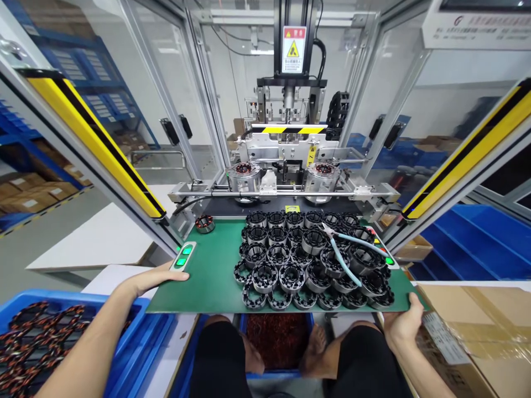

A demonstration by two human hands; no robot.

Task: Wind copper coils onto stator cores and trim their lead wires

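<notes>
My left hand (pixel 155 277) is at the left edge of a green tabletop (pixel 182 296), its thumb flat on top beside a panel with two lit green buttons (pixel 184 255). Its other fingers are hidden. At the front right corner my right hand (pixel 404 320) grips the same tabletop, thumb over the rim and fingers out of sight underneath. Rows of black-and-silver stator cores (pixel 279 254), some stacked, cover the middle and right. Blue-handled cutting pliers (pixel 344 251) lie open across them. One copper-wound stator (pixel 204 223) sits apart at the back left.
Behind the tabletop stands a machine with two metal fixtures (pixel 244 179), each topped by a wound stator. Yellow-black side posts (pixel 95 146) flank it. A blue bin (pixel 78 298) of wound stators is at left, a cardboard box (pixel 477 315) at right. A bin of reddish scraps (pixel 277 340) sits below.
</notes>
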